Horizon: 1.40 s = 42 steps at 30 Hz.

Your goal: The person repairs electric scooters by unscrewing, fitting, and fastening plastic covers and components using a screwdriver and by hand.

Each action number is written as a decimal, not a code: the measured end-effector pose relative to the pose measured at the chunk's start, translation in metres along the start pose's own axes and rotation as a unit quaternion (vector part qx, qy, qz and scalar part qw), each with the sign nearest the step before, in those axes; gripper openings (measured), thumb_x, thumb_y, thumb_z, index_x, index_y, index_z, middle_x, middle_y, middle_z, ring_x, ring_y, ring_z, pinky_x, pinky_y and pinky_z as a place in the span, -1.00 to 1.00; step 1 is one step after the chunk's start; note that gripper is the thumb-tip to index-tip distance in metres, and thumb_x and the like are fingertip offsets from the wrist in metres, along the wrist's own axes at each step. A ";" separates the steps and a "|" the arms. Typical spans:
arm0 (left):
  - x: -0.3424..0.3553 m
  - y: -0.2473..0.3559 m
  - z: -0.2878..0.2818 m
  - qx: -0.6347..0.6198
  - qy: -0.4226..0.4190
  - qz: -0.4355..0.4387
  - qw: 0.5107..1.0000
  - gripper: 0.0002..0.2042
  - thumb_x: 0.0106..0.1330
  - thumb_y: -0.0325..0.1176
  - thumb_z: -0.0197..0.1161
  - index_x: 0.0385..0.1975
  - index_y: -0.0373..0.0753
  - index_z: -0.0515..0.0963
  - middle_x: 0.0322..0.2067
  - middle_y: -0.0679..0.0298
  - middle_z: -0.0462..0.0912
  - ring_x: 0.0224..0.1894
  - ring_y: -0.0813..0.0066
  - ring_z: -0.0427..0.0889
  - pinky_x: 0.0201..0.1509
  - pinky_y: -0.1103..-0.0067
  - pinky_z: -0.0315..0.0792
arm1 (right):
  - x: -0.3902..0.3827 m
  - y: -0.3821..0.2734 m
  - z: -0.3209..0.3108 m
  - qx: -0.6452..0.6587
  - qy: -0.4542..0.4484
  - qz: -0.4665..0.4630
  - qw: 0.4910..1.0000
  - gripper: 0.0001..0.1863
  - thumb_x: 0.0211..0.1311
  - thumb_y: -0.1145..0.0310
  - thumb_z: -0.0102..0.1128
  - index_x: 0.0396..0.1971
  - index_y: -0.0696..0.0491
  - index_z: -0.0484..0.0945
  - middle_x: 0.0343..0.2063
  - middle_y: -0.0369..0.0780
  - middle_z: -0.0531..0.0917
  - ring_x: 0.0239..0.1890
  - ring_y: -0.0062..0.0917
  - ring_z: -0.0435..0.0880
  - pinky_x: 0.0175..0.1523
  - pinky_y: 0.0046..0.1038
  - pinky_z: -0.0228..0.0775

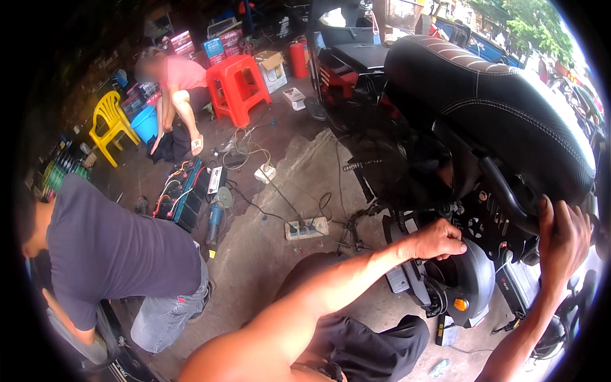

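Observation:
A black scooter seat [484, 108] with white stitching fills the upper right, with a black grab rail [498, 178] below it. My right hand [560, 239] is closed round the rail's rear part at the right. My left hand [439, 240] has curled fingers at the upper edge of the black rear fender [474, 286], which carries an orange reflector [461, 304]. Part of what those fingers hold is hidden. A dark slotted bracket [490, 210] sits between my hands, under the seat.
A co-worker [121, 242] kneels at left; another person [178, 83] sits farther back. A battery pack [184, 191], angle grinder [217, 213], power strip [307, 229] and cords lie on the floor [273, 210]. A red stool [238, 83], yellow chair [111, 121] and blue bucket [143, 124] stand behind.

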<state>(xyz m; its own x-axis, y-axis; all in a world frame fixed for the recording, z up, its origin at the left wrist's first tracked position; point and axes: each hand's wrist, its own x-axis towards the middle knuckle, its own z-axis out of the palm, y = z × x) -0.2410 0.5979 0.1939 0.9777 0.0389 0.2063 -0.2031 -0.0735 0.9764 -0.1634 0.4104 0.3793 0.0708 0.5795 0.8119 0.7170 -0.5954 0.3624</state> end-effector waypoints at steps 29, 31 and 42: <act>0.003 -0.008 0.034 0.118 0.168 0.019 0.979 -0.70 0.19 -0.16 0.29 -0.50 -0.33 0.53 -0.69 0.31 0.49 -0.57 0.62 0.43 -0.49 0.52 0.29 | 0.003 -0.004 0.003 0.036 0.003 0.037 0.999 -0.63 0.12 0.30 0.23 -0.73 0.10 0.29 -0.71 -0.19 0.41 -0.54 -0.28 0.40 -0.30 -0.32 0.20; -0.001 -0.001 0.023 0.091 0.054 0.045 0.993 -0.71 0.18 -0.19 0.30 -0.55 -0.32 0.53 -0.70 0.41 0.43 -0.58 0.71 0.34 -0.51 0.58 0.24 | 0.001 -0.005 0.003 0.022 0.003 0.047 0.999 -0.64 0.10 0.31 0.25 -0.73 0.10 0.30 -0.71 -0.19 0.43 -0.54 -0.29 0.41 -0.30 -0.33 0.21; -0.008 0.008 0.024 -0.020 -0.151 -0.005 0.988 -0.75 0.10 -0.34 0.29 -0.73 -0.30 0.48 -0.78 0.39 0.43 -0.66 0.71 0.37 -0.59 0.62 0.21 | -0.009 0.006 0.013 0.021 -0.009 0.042 0.999 -0.64 0.17 0.31 0.20 -0.69 0.15 0.31 -0.68 -0.15 0.40 -0.52 -0.27 0.38 -0.29 -0.31 0.20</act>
<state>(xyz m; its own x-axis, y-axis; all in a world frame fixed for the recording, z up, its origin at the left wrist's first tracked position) -0.2487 0.5732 0.1986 0.9496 -0.2603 0.1747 -0.1900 -0.0347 0.9812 -0.1507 0.4090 0.3685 0.1442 0.5379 0.8306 0.7358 -0.6195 0.2735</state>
